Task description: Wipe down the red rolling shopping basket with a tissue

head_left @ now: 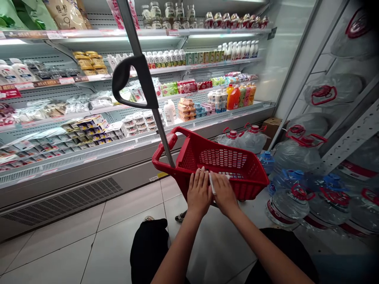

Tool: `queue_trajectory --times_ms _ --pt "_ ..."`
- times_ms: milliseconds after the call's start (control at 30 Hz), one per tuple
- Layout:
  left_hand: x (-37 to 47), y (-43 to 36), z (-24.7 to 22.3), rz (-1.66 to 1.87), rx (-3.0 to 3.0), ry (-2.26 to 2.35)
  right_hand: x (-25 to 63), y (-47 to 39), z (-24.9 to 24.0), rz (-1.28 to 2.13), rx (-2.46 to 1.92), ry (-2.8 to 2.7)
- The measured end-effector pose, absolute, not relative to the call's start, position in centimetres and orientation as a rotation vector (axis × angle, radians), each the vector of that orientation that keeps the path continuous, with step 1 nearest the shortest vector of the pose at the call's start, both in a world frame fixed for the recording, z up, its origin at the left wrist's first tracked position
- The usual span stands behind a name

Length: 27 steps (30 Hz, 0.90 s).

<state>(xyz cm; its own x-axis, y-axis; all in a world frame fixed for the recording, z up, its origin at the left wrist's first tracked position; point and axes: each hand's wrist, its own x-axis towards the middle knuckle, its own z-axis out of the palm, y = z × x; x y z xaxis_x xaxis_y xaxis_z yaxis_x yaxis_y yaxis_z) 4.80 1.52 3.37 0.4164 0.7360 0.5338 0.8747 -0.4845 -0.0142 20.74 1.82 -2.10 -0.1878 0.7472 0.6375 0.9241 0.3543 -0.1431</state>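
A red plastic shopping basket (248,188) with a long grey pull handle (144,81) stands in front of me, its handle leaning up to the left. On its near side, my left hand (199,194) lies flat against the rim, fingers stretched out and holding nothing. Just right of it, my right hand (224,193) presses a white cloth or tissue (212,184) to the same rim. Only the cloth's edge shows beside the fingers. Through the basket's lattice wall I see its inside, partly covered by my hands.
Behind the basket runs a refrigerated display case (134,156) stocked with yogurt cups, bottles and pouches. Large water jugs (288,203) with red handles crowd the right side, on the floor and a rack. A cardboard box (271,128) sits by the case's end. Tiled floor (118,244) lies below.
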Motion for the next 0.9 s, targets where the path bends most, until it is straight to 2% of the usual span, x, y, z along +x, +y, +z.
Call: queue_trajectory --times_ms 133,467,767,900 --pt "3.6 2.2 3.3 -0.627 -2.411 -1.341 18.8 2.5 -1.5 -0.340 -1.384 -2.020" --pt "3.0 5.3 4.3 -0.672 -2.330 -1.509 31.6 -0.8 -4.2 -0.495 -1.698 -1.945" --pt "7.1 2.9 1.5 -0.666 -2.442 -1.386 22.8 2.1 -3.1 -0.474 -1.519 -1.989" --pt "5.8 3.7 1.4 -0.662 -2.484 -1.363 23.6 1.4 -2.5 -0.434 -1.494 -2.060"
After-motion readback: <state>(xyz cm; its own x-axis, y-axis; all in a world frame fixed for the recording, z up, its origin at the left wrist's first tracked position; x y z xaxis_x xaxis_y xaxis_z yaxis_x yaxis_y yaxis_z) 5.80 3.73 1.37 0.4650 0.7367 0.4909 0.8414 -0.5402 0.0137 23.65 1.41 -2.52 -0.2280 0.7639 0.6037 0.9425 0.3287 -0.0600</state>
